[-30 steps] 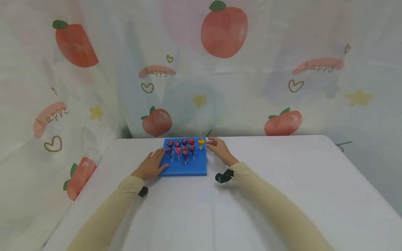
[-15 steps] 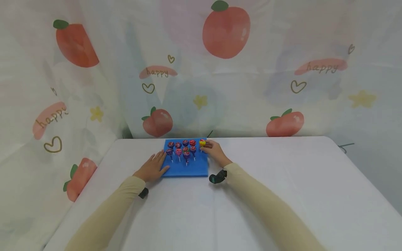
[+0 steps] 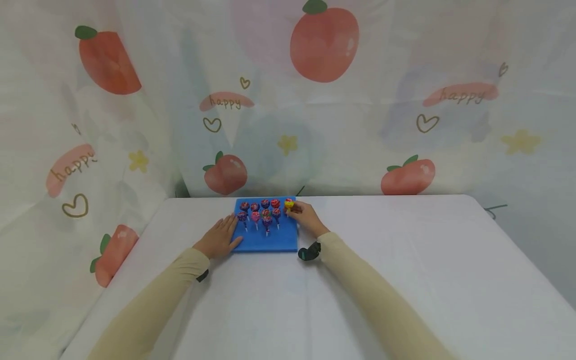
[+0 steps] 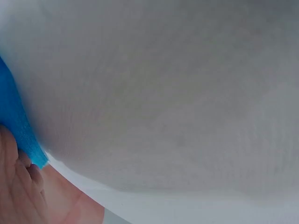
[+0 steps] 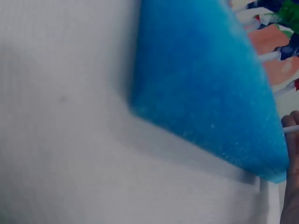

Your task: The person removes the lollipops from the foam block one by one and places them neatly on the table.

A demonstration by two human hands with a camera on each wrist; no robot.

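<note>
A blue foam block (image 3: 265, 244) lies at the far side of the white table, with several wrapped lollipops (image 3: 255, 216) standing in it on white sticks. My left hand (image 3: 217, 239) rests on the block's left edge, fingers straight and thumb spread along the near corner. At the back right corner, a yellow-and-red lollipop (image 3: 289, 204) is pinched between the fingers and thumb of my right hand (image 3: 308, 218). In the right wrist view, fingers (image 5: 293, 144) show beside a white stick that meets the foam. Only part of the left hand (image 4: 18, 191) appears in the left wrist view.
The white table (image 3: 387, 270) extends to both sides and in front of the block. Behind it hangs a pale curtain (image 3: 337, 130) printed with peaches, and another stretch of it runs down the left side. A dark wrist camera (image 3: 309, 251) sits below the right wrist.
My right hand has moved left from beside the block to the yellow-and-red lollipop and now pinches it. The left hand stays on the block's left edge.
</note>
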